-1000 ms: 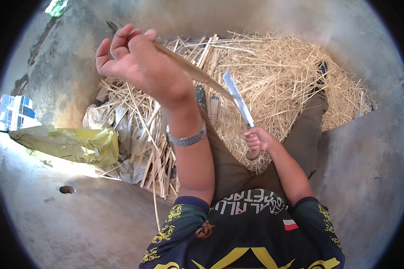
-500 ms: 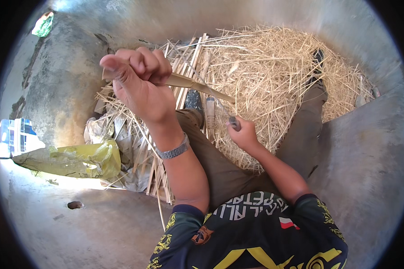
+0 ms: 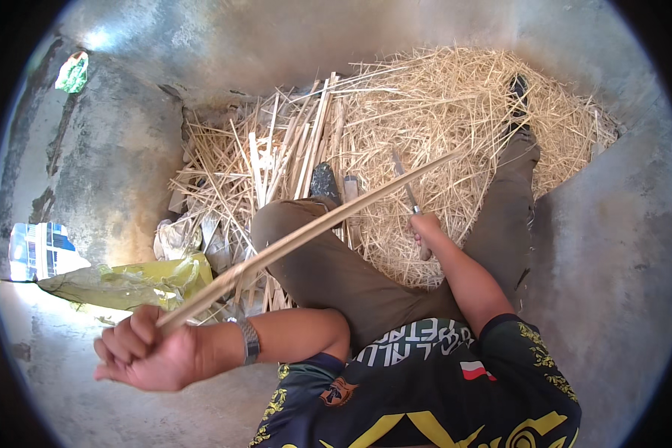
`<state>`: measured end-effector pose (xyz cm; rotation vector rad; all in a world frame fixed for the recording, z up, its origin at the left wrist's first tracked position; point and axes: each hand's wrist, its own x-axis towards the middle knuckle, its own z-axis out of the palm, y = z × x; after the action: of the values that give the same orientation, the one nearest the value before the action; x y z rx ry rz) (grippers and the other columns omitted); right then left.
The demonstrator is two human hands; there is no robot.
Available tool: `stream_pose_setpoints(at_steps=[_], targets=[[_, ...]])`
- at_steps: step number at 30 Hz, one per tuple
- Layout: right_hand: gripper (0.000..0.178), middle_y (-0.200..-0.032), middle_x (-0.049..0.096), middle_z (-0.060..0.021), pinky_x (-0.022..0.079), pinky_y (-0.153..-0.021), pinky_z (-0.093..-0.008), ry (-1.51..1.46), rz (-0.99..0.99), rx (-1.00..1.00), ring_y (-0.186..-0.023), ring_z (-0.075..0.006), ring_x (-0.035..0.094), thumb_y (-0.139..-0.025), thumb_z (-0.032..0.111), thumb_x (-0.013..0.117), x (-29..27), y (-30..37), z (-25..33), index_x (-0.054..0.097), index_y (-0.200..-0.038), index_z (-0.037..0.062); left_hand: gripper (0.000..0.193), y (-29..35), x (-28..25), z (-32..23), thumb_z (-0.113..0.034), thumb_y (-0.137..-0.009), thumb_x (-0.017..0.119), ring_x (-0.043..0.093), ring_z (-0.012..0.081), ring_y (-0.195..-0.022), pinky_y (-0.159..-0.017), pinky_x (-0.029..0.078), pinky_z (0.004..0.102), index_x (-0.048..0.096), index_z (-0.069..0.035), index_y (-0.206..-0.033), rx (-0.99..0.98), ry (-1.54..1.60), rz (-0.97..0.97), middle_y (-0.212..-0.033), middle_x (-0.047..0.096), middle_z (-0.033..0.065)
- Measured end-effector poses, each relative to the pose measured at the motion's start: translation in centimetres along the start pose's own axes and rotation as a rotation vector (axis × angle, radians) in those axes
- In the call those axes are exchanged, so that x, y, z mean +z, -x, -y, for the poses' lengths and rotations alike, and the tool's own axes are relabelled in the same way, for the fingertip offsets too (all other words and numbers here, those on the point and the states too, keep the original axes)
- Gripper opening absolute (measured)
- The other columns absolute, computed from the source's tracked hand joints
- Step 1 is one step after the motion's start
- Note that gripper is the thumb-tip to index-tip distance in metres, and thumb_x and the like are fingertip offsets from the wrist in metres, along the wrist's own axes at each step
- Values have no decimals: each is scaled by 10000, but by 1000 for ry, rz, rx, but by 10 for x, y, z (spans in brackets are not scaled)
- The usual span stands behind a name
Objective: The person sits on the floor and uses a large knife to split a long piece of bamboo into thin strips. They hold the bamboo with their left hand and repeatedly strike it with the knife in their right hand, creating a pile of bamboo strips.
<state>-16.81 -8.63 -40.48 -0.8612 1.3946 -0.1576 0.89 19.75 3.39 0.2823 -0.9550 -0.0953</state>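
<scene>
My left hand [image 3: 157,355], with a metal watch on its wrist, is closed round the lower end of a long pale bamboo strip [image 3: 313,233]. From there the strip slants up to the right, over my bent knee and on above the straw. My right hand [image 3: 427,230] grips a knife [image 3: 406,185] by its handle. The narrow blade points away from me and passes close to the strip; I cannot tell whether the two touch. Part of the handle shows below my fingers.
A heap of fine straw-like shavings [image 3: 418,112] lies between my spread legs. Several split strips [image 3: 313,142] are piled left of it. A yellow plastic sack [image 3: 138,282] hangs by a wall opening at the left. Stained concrete walls [image 3: 605,246] stand close around me.
My left hand has swung down and to the left with the bamboo strip, which now lies at a long slant. The knife has turned, and its blade points away from me.
</scene>
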Motion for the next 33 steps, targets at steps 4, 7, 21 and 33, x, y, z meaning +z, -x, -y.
stream_pose_setpoints(at_steps=[4,7,21,33], targets=[[159,-671,585,-95,432,-430,-330,108,-45,22,-493,-151,527,-850,83,601,-16,-7,0,629,-956,-33,488,-4,17,47,-552,-1051,429,194,59,-446,-392,149,255,387,-169,-753,6,-245,29,-571,280,-57],[200,-689,593,-99,437,-429,-326,158,-47,21,-501,-151,534,-870,106,590,-14,-3,-4,633,-1008,-32,511,-8,23,69,-588,-1041,418,193,57,-449,-387,140,257,378,-170,-750,-1,-224,68,-568,280,-43],[169,-619,578,-58,398,-409,-306,312,-164,-672,-482,-142,533,-872,114,646,-15,59,39,607,-783,-24,561,-5,6,197,-649,-998,434,225,85,-467,-423,162,264,286,-157,-773,-75,-526,-193,-594,237,-33],[215,-616,581,-33,432,-559,-325,345,98,-800,-576,-107,508,-897,193,691,-20,210,32,628,-814,4,518,14,25,221,-541,-1041,463,331,37,-467,-409,294,209,348,-148,-725,28,-612,-286,-574,331,-54]])
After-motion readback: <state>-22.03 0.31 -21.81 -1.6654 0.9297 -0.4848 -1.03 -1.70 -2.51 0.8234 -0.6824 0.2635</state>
